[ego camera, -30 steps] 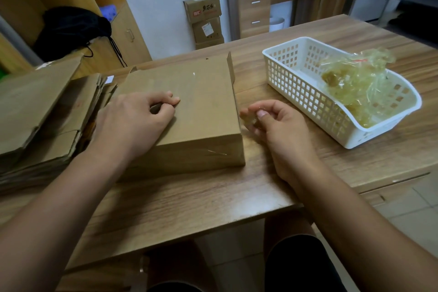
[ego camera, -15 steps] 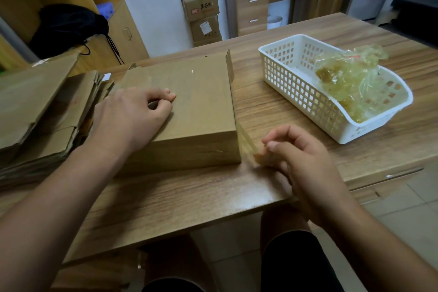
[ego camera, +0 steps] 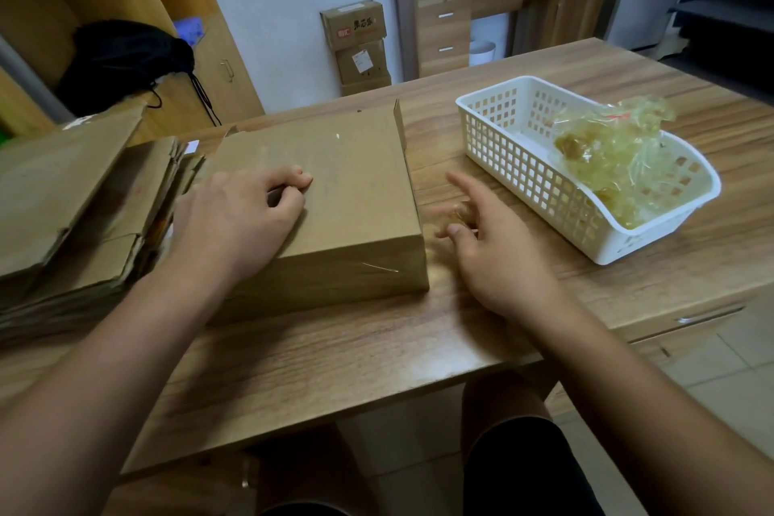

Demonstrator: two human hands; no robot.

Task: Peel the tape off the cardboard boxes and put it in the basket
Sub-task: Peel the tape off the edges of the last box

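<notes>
I read the left hand [ego camera: 243, 218] palm down, its fingers [ego camera: 293, 177] curled under and the thumb tucked just beside their tips. The right hand [ego camera: 496, 251] is spread wide, fingers [ego camera: 465, 189] straight and fanned apart, blurred at the tips. Both forearms are bare.

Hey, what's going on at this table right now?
A person is stripping tape from a cardboard box. The left hand rests on its top with fingers curled. The right hand is beside the box, fingers blurred, so any tape in it is unclear. The white basket holds a clump of peeled tape.
</notes>
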